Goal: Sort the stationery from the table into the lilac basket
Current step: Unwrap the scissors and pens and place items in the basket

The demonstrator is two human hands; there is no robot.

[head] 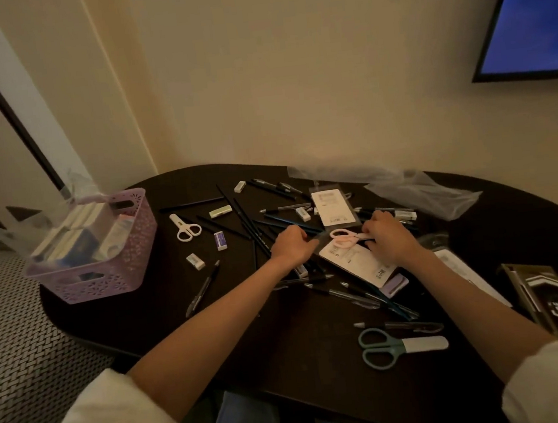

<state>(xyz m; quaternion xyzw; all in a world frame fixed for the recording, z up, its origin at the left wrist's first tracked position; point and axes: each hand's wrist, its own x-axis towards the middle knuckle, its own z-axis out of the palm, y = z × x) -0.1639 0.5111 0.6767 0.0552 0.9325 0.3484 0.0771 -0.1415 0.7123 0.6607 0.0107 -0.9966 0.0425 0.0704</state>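
The lilac basket (124,272) stands at the table's left edge, holding boxes and packets under a clear plastic bag. Pens, pencils, erasers and scissors lie scattered over the dark table (213,321). Both hands are at the middle of the pile, on a packet of pink scissors (342,235) in a clear sleeve with a white card. My left hand (291,246) pinches the sleeve's left end. My right hand (388,234) grips the scissors' blade end. White scissors (186,227) lie near the basket, and grey-green scissors (393,346) lie near the front.
A second white packet (334,207) lies behind my hands. Crumpled clear plastic (420,193) sits at the back right. A dark box (549,303) rests at the right edge. A lilac eraser (395,284) lies under the card. A screen hangs on the wall top right.
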